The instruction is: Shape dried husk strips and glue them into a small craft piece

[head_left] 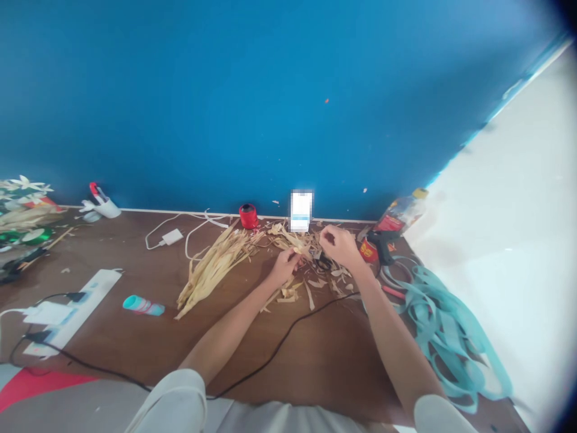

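Note:
My left hand (285, 267) is closed in a pinch on a pale strip of dried corn husk (299, 249), low over the table. Just to its right and a little higher, my right hand (340, 245) has thumb and fingertips curled together; whatever they grip is too small to make out. Beneath both hands lie scattered husk scraps (291, 293), with a dark object (323, 263) among them, partly hidden. To the left, a bundle of long dried corn husks (211, 270) rests on the table.
At the back stand a red spool (248, 216) and a bright phone-like screen (301, 211). A black glue gun (384, 245), a bottle (408, 210) and tangled teal ribbon (446, 325) are right. Leftward lie a power strip (83, 310) and teal tube (143, 305). A black cable (282, 346) crosses in front.

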`<action>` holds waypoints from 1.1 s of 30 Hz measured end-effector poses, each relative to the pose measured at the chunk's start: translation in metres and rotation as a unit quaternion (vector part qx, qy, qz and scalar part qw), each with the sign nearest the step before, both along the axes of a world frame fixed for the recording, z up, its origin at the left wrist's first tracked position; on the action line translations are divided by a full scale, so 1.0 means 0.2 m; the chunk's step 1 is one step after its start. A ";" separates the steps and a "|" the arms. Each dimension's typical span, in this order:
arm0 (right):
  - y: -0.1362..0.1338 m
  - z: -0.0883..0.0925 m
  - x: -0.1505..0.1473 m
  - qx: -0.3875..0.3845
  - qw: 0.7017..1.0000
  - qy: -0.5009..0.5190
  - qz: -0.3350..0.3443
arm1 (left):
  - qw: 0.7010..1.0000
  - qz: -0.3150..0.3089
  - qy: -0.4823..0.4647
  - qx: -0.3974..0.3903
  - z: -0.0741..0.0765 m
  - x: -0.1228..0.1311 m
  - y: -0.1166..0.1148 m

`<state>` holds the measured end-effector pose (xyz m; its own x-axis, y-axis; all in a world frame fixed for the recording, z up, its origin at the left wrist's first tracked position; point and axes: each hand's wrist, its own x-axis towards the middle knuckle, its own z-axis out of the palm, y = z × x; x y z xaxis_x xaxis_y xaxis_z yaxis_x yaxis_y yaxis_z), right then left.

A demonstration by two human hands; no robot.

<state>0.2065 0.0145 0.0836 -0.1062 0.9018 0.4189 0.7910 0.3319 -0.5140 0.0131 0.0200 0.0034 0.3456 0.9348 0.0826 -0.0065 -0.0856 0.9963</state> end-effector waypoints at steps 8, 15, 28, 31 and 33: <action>0.10 -0.05 -0.02 -0.056 0.998 -0.040 0.011 | 1.000 -0.001 -0.008 -0.009 0.00 -0.01 0.00; 0.12 -0.04 -0.06 -0.115 0.984 0.058 0.126 | 1.000 0.005 -0.016 0.001 -0.01 -0.01 0.01; 0.03 0.07 -0.07 -0.264 0.929 0.109 0.236 | 1.000 -0.006 -0.016 0.000 -0.02 -0.01 0.01; 0.03 0.08 -0.06 -0.273 0.923 0.123 0.244 | 1.000 -0.008 -0.018 0.000 -0.01 0.00 0.01; 0.03 0.07 -0.06 -0.269 0.927 0.118 0.236 | 1.000 -0.008 -0.017 -0.003 0.00 0.00 0.01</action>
